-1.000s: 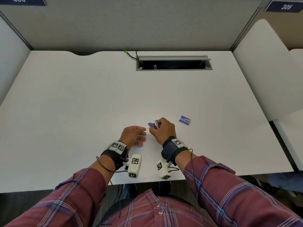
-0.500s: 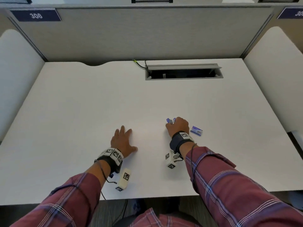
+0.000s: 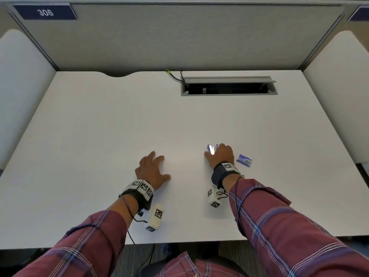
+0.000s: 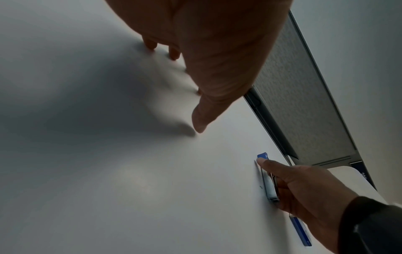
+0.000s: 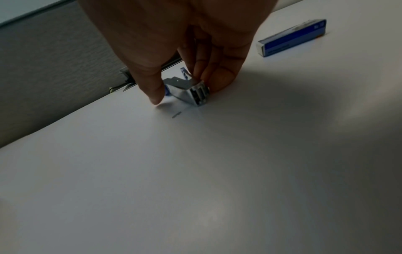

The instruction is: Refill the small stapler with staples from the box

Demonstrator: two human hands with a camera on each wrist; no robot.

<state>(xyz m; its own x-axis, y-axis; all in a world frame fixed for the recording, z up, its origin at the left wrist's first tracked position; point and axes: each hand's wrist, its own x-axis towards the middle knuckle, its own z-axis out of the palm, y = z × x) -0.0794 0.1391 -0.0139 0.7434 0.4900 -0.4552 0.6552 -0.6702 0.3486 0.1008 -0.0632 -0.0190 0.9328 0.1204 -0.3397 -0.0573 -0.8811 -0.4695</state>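
Observation:
The small blue and metal stapler (image 3: 211, 149) sits low on the white desk (image 3: 99, 126), to the right of centre. My right hand (image 3: 219, 156) grips it, thumb on one side and fingers curled on the other. In the right wrist view the stapler (image 5: 193, 92) tilts with its metal end touching the desk, and a single loose staple (image 5: 176, 114) lies just in front. The blue staple box (image 3: 244, 160) lies closed on the desk right of that hand. My left hand (image 3: 152, 168) rests flat on the desk well to the left, fingers spread, holding nothing.
A grey cable tray opening (image 3: 228, 87) is set in the desk's back edge, with a cable (image 3: 173, 75) beside it. A grey partition (image 3: 179, 37) closes the back and white panels stand on both sides. Bare desk stretches left and ahead of the hands.
My left hand has left the stapler, moved to the left and laid itself flat on the desk. My right hand has brought the stapler down to the desk near the box.

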